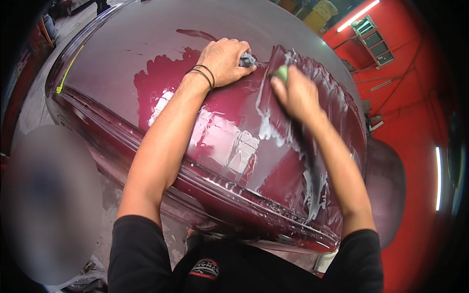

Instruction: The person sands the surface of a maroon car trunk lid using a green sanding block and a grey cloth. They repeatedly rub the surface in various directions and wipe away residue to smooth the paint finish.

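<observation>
Green pad [281, 74] in right hand [301, 97], maroon panel [229, 103]

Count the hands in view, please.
2: the left hand, upper centre, with a grey wad; the right hand, to its right, with a green block. The blurred oval at left may hide more.

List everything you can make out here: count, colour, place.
Car: 1, dark red and grey, centre.
Streaks: many, whitish, right of centre on it.
Strip: 1, yellow-green, upper left.
Cloth: 1, grey, upper centre.
Pad: 1, green, upper centre.
Wall: 1, red, right.
Light tubes: at least 2, white, right.
Framed panel: 1, grey, upper right.
Wristbands: 2, black, left wrist.
Shirt: 1, black, lower edge.
Left hand: 1, bare, holding the cloth.
Right hand: 1, bare, holding the pad.
</observation>
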